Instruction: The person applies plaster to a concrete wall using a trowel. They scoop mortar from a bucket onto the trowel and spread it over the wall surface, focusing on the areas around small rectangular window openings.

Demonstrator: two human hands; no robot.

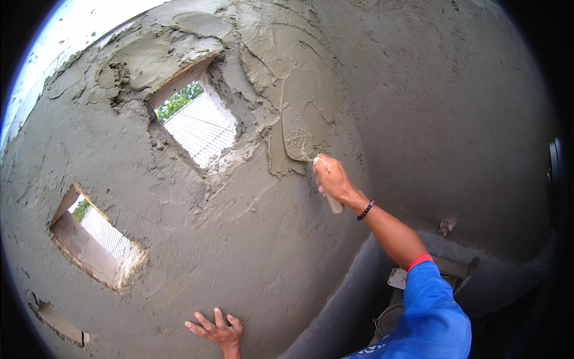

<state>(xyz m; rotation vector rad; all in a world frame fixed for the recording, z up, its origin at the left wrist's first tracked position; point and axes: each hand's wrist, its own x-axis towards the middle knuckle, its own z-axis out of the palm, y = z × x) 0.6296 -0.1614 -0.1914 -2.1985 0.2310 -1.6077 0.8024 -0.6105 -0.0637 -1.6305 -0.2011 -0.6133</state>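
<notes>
My right hand [333,178] is wrapped round the handle of a trowel [299,143]. The trowel's blade, smeared with grey mortar, lies against the wet plaster [308,90] to the right of the upper opening. Its pale handle end pokes out below my fist. Lower down, my left hand [219,328] rests on the plastered wall [251,257] with fingers spread and nothing in them. Fresh plaster around the blade is ridged and uneven.
Two openings, an upper one [197,125] and a lower one [98,245], show a corrugated roof and greenery outside. Another recess [60,323] sits at lower left. A second wall [454,119] meets this one at the right. A bucket [388,319] stands below my right arm.
</notes>
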